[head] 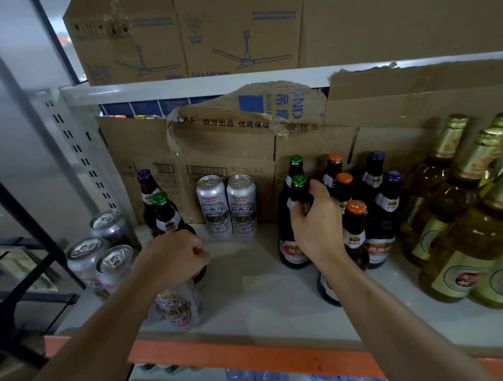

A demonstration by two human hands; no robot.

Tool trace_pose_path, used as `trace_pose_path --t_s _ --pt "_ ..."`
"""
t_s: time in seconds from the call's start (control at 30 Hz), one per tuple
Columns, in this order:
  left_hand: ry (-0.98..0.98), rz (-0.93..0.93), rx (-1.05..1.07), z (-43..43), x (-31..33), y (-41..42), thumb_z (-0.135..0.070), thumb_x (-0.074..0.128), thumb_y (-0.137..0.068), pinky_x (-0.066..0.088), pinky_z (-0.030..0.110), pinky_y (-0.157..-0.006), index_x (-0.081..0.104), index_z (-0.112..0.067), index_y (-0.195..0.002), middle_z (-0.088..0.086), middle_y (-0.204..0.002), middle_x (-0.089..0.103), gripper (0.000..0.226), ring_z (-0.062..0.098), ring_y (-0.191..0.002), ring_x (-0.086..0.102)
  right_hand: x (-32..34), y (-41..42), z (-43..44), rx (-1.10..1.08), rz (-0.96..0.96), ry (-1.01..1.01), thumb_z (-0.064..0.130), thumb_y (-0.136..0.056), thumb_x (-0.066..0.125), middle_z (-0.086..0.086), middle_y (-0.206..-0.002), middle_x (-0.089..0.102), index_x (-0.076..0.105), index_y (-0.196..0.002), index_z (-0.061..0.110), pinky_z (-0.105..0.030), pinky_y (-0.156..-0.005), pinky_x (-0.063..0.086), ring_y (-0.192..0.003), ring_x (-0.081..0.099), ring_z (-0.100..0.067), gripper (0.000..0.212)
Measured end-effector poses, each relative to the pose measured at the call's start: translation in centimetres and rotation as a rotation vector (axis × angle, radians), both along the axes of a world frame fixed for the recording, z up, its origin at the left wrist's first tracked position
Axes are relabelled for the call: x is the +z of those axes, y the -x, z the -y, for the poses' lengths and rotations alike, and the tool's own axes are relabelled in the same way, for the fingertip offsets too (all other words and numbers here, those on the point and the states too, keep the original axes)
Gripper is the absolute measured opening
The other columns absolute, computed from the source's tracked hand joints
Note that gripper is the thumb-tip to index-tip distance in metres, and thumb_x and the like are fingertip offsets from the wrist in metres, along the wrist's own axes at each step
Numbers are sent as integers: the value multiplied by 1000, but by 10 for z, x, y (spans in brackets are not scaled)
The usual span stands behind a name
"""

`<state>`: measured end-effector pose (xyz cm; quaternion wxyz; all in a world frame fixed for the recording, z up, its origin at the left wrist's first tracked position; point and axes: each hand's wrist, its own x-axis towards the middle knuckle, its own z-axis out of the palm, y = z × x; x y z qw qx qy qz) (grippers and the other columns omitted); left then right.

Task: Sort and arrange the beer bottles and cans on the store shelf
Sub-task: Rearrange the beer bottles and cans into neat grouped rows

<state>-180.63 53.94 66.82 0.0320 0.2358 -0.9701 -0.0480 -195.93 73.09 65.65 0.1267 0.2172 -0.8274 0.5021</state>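
The white shelf (250, 293) is cardboard-backed. Left hand (171, 254) grips one green-capped bottle (165, 216), right hand (316, 215) another (299, 193) mid-frame. Group them upright, by cap colour.

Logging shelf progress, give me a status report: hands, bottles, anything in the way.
Left hand gripping green-capped bottle at shelf left. Right hand gripping neck of front green-capped bottle in dark cluster. White can under left wrist.

A single wide-angle head camera looks forward and down — close in, at arm's reach — onto the pale grey store shelf board (259, 296), cardboard boxes (142, 155) behind.
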Motion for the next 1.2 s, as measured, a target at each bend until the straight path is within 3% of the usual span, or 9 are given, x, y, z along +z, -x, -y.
trace_pose_path --t_s 0.17,0.27,0.37,0.43,0.53,0.63,0.83,1.07,1.2 --pt "-4 -110 24 -4 0 -7 -33 55 -88 33 26 -52 45 -19 -57 -3 -60 52 35 17 -61 55 -14 -11 -7 8 17 15 9 -94 55 -14 -115 68 53 -134 6 -44 -91 53 -107 63 -30 40" --pt "149 -175 -61 -11 2 -13 -32 50 -91 24 28 -48 45 -16 -63 2 -64 55 33 22 -63 55 -15 -14 -9 11 37 35 7 -94 57 -14 -124 64 52 -136 5 -38 -99 49 -116 59 -29 42" --pt "322 -269 -131 -15 3 -20 -28 59 -88 14 20 -42 50 -18 -60 0 -58 58 30 18 -54 57 -8 -22 -8 35 46 108 3 -93 58 -13 -120 64 55 -130 3 -27 -93 44 -109 59 -20 37" --pt "298 -399 -119 -15 3 -24 -27 64 -81 8 10 -42 49 -17 -53 -4 -46 47 33 14 -39 44 -4 -29 -5 70 47 115 2 -92 58 -10 -113 65 58 -123 2 -24 -87 43 -100 56 -13 31" --pt "185 -571 -122 -9 0 -31 -27 58 -84 21 16 -42 52 -16 -55 -5 -48 41 32 10 -44 34 -5 -31 5 114 65 63 3 -92 58 -3 -100 63 61 -116 2 -24 -82 41 -92 56 -12 25" --pt "217 -561 -67 8 2 -48 -34 51 -84 30 20 -45 56 -14 -58 0 -52 54 33 15 -45 48 -10 -32 23 120 95 29 5 -91 59 1 -90 62 65 -111 5 -23 -77 39 -87 59 -17 21" --pt "104 -423 -34 45 5 -78 -38 53 -88 55 33 -67 74 -15 -90 0 -84 73 31 19 -74 67 -19 -38 57 205 198 -35 8 -90 61 -2 -89 65 69 -100 9 -22 -77 38 -86 58 -16 13" --pt "28 -318 -68 55 -28 -75 -47 23 -89 34 44 -107 73 -18 -97 3 -133 57 58 19 -125 45 -28 -52 92 355 318 -44 10 -88 61 0 -85 69 70 -88 15 -27 -69 44 -85 65 -19 10" --pt "40 -425 -70 53 -37 -73 -36 28 -90 38 43 -102 73 -15 -83 3 -128 61 50 19 -121 50 -16 -60 113 456 327 -35 14 -89 64 3 -89 67 69 -94 18 -23 -68 44 -87 63 -13 7"
